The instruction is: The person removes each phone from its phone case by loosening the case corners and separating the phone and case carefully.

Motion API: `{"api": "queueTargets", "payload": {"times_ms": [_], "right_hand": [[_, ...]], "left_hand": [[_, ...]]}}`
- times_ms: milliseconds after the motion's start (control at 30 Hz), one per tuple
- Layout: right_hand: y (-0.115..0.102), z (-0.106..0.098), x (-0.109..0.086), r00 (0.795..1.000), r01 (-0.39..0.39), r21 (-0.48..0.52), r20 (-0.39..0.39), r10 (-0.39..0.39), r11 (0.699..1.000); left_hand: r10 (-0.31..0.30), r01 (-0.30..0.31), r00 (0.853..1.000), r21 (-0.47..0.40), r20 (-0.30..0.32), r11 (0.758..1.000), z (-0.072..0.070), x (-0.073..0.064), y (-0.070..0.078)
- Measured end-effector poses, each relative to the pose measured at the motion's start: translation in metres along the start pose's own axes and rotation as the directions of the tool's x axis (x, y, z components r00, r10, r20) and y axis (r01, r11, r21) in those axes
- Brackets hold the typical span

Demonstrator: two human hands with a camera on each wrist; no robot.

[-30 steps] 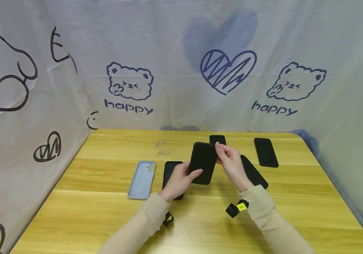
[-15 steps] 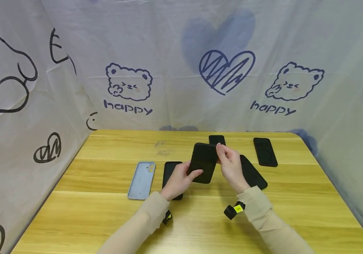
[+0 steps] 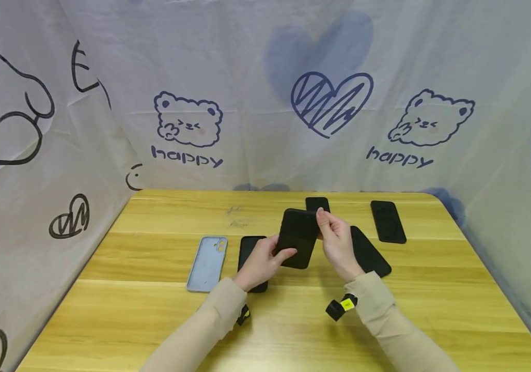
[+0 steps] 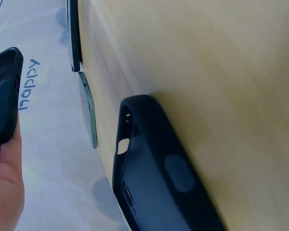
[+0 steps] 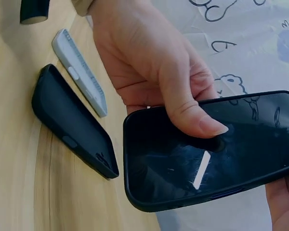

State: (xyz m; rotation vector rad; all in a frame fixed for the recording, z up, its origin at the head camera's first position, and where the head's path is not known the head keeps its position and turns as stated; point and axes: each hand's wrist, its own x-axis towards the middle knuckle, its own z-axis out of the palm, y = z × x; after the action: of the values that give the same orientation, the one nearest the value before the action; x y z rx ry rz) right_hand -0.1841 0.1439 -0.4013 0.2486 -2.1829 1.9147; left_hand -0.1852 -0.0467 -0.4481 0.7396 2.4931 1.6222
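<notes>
A phone in a black case (image 3: 298, 237) is held up above the table, tilted, its dark glossy screen facing me. My left hand (image 3: 262, 262) grips its lower left edge, with the thumb (image 5: 202, 122) lying across the screen in the right wrist view. At the top right corner, my right hand (image 3: 337, 240) pinches the case's edge between thumb and fingers. Part of the right hand is cut off in the right wrist view. A black phone case (image 3: 248, 250) lies under my left hand, partly covered by it. Another black phone case (image 4: 156, 178) lies beside my right wrist.
A pale blue phone case (image 3: 207, 264) lies left on the wooden table (image 3: 121, 310). Two dark phones lie farther back: one phone (image 3: 316, 203) behind the held one, another phone (image 3: 388, 222) at the right. A printed cloth (image 3: 256, 129) hangs behind the table.
Both hands keep the same hold on the phone and stay almost still. My right wrist has shifted very slightly left.
</notes>
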Motion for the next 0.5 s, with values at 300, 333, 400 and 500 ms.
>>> {"api": "queueTargets", "payload": {"times_ms": [300,333,400,500], "right_hand": [[0.000,-0.010,0.005,0.968,-0.217,0.259,0.180,0.174,0.941],[0.000,-0.012,0.005,0.962,-0.240,0.282,0.199,0.188,0.929],[0.000,-0.014,0.006,0.950,-0.278,0.320,0.234,0.209,0.905],[0.001,-0.018,0.008,0.935,-0.316,0.362,0.276,0.223,0.877]], "left_hand": [[0.015,-0.015,0.999,0.004,0.044,1.000,-0.008,-0.003,-0.001],[0.017,-0.017,0.999,-0.003,0.049,1.000,-0.009,-0.003,-0.001],[0.023,-0.022,0.998,-0.012,0.060,1.000,-0.011,-0.002,-0.001],[0.026,-0.025,0.997,-0.018,0.077,1.000,-0.013,-0.002,-0.001]]}}
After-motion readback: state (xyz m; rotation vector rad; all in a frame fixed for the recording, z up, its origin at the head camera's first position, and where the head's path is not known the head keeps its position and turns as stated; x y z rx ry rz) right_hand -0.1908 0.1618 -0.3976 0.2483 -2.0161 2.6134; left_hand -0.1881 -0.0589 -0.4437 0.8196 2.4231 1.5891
